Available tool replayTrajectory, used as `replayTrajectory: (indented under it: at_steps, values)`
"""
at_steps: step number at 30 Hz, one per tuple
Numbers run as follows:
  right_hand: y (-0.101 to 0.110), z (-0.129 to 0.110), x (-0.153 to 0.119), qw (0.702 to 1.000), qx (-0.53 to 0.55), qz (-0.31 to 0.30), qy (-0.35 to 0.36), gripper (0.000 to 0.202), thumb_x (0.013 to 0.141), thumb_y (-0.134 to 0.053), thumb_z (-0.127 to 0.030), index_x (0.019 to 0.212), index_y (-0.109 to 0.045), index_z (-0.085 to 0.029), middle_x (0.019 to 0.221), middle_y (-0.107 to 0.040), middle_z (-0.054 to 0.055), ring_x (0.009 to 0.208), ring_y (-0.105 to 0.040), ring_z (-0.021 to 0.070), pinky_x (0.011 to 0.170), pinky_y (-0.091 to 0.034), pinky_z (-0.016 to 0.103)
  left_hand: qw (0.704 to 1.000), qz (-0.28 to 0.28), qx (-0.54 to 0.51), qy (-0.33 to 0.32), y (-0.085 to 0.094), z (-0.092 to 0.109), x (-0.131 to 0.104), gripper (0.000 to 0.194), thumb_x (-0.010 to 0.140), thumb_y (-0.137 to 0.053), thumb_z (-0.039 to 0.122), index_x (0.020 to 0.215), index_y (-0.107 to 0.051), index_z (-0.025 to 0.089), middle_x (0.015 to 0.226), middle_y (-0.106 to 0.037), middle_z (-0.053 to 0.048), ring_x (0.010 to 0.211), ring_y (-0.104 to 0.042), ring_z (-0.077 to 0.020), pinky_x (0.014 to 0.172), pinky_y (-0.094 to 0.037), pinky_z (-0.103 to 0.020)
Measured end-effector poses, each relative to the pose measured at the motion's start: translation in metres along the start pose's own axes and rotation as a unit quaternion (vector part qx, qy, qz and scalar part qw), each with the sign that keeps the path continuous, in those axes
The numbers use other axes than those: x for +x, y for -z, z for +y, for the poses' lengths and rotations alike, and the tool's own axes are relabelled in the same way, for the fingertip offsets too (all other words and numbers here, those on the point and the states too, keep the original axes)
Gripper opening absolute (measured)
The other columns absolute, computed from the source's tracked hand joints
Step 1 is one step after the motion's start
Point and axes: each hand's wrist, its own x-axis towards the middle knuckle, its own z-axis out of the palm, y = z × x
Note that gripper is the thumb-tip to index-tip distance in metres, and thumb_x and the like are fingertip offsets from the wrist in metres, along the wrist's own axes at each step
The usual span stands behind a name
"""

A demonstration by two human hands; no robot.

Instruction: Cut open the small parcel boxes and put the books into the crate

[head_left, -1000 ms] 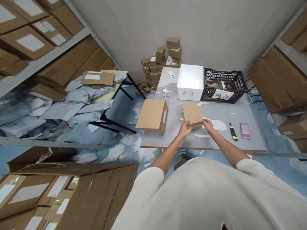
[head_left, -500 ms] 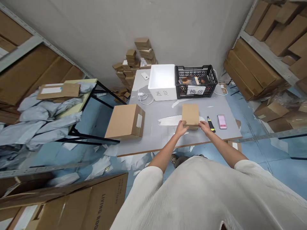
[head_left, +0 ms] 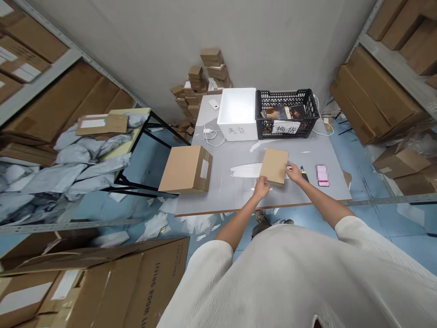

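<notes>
Pinching the small carton (head_left: 275, 166) at its near-left corner with the left hand (head_left: 261, 187), right of centre in the frame. Meeting the carton's right edge with the bent fingers of the right hand (head_left: 293, 173), without showing clearly whether gripping or only touching. Keeping the small carton between both hands, above or on the grey table (head_left: 221, 196), contact beneath being hidden.

Showing the white strip (head_left: 246, 170) just left of the carton. Showing, to the right of the right hand, the black-and-yellow cutter (head_left: 303, 173), partly covered by the forearm, and farther right the pink-screened phone (head_left: 322, 175). Placing the large carton (head_left: 180, 168) at the table's left end, well apart from the hands.

Setting the white tub (head_left: 238, 131) and black crate (head_left: 287, 131) side by side at upper centre, including printed items (head_left: 285, 112) inside the crate. Stacking small boxes (head_left: 211, 57) behind the table's upper-left corner. Heaping grey bags (head_left: 78, 159) at left; scattering paper scraps (head_left: 155, 225) across the floor at lower left.
</notes>
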Motion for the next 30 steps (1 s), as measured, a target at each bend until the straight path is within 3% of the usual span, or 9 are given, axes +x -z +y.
replayTrajectory:
  at_steps: [4,10,14,22,24,27,30]
  values:
    - [0.001,-0.018,0.035,0.988,-0.132,-0.031,0.079,0.061,0.078,-0.069,-0.026,0.139,-0.069,-0.023,0.157,-0.061,0.013,0.146,-0.053,0.0360,0.126,-0.042,0.052,0.997,-0.078,-0.027,-0.012,0.000,-0.003,0.007,0.045,0.086,-0.070,0.017,0.131,-0.064,0.021,0.123,-0.073,-0.011,0.114,-0.074,-0.0270,0.111,-0.056,-0.045]
    - [0.000,-0.030,0.079,0.972,-0.223,-0.049,0.058,0.080,0.079,-0.077,-0.035,0.156,-0.059,-0.025,0.177,-0.040,0.015,0.162,-0.030,0.0464,0.129,-0.030,0.068,0.989,-0.139,-0.023,-0.036,0.014,-0.016,0.016,0.045,0.085,-0.074,0.020,0.129,-0.066,0.022,0.122,-0.076,-0.010,0.120,-0.074,-0.0303,0.109,-0.057,-0.044]
    - [0.002,-0.026,0.088,0.968,-0.239,-0.055,0.051,0.082,0.080,-0.075,-0.036,0.160,-0.057,-0.024,0.175,-0.044,0.016,0.159,-0.036,0.0469,0.127,-0.033,0.068,0.988,-0.149,-0.017,-0.046,0.024,-0.023,0.019,0.050,0.086,-0.073,0.022,0.135,-0.063,0.022,0.126,-0.077,-0.012,0.125,-0.072,-0.0325,0.112,-0.055,-0.046]
    - [-0.002,-0.018,0.054,0.984,-0.176,0.004,-0.035,0.058,0.088,-0.066,-0.037,0.141,-0.072,-0.015,0.134,-0.074,0.018,0.123,-0.068,0.0345,0.110,-0.051,0.042,0.998,-0.058,-0.020,-0.023,0.066,-0.035,0.047,0.087,0.074,-0.077,0.024,0.156,-0.047,0.018,0.156,-0.061,-0.020,0.151,-0.054,-0.0354,0.126,-0.044,-0.049]
    - [-0.006,-0.016,0.039,0.987,-0.150,0.004,-0.055,0.050,0.091,-0.064,-0.037,0.134,-0.076,-0.015,0.121,-0.079,0.016,0.115,-0.072,0.0325,0.106,-0.053,0.040,0.997,-0.047,-0.049,-0.027,0.078,-0.035,0.059,0.094,0.072,-0.075,0.019,0.161,-0.043,0.018,0.163,-0.056,-0.019,0.153,-0.053,-0.0333,0.128,-0.043,-0.047]
    - [-0.010,-0.011,0.019,0.991,-0.106,0.004,-0.084,0.043,0.093,-0.065,-0.039,0.128,-0.077,-0.017,0.108,-0.082,0.014,0.105,-0.074,0.0310,0.102,-0.054,0.040,0.993,-0.064,-0.094,-0.026,0.091,-0.034,0.072,0.096,0.072,-0.071,0.016,0.164,-0.041,0.023,0.161,-0.060,-0.014,0.147,-0.059,-0.0309,0.124,-0.049,-0.044]
    - [-0.010,-0.010,0.008,0.993,-0.047,0.000,-0.108,0.046,0.092,-0.068,-0.041,0.131,-0.076,-0.016,0.110,-0.082,0.014,0.106,-0.075,0.0300,0.103,-0.055,0.041,0.990,-0.073,-0.120,-0.007,0.099,-0.032,0.083,0.092,0.076,-0.069,0.020,0.163,-0.042,0.025,0.161,-0.060,-0.013,0.143,-0.064,-0.0301,0.118,-0.053,-0.044]
